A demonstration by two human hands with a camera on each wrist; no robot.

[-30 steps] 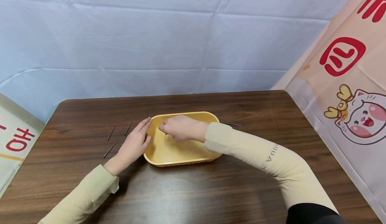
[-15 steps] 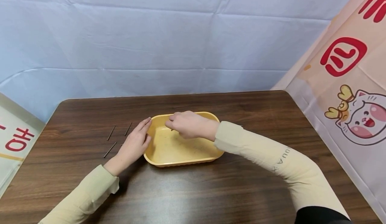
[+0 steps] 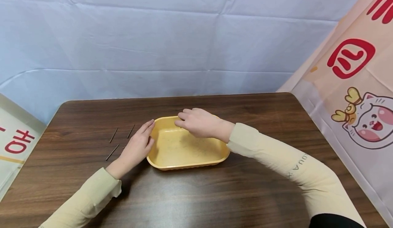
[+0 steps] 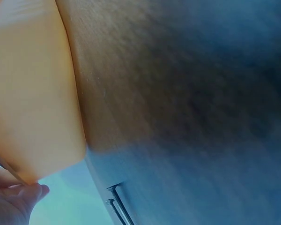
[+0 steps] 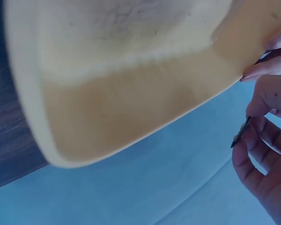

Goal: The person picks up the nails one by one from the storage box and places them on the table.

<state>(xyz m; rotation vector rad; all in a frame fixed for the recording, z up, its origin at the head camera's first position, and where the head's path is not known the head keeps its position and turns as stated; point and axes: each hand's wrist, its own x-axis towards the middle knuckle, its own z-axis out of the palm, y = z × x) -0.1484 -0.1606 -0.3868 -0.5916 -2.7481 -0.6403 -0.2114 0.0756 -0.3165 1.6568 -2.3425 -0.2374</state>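
A yellow plastic tray (image 3: 184, 167) stands on the dark wooden table. My left hand (image 3: 139, 144) holds its left rim, fingers stretched along the outside and thumb over the edge. In the left wrist view, fingertips (image 4: 35, 191) show at the tray's corner. Above the tray's far side, my right hand (image 3: 201, 123) pinches a thin dark nail (image 5: 241, 132) between thumb and fingers, most of it hidden by the hand. Left of the tray lie several loose nails (image 3: 112, 152), two of them with flat heads (image 4: 118, 199) in the left wrist view.
The brown wood-grain table (image 3: 190, 200) ends at a far edge before a pale cloth backdrop (image 3: 172, 43). A printed banner (image 3: 362, 101) hangs at the right, and another printed panel (image 3: 19, 142) stands at the left.
My right hand has moved right and away from me, rising from inside the tray to its far rim, still pinching the nail. My left hand has stayed on the rim.
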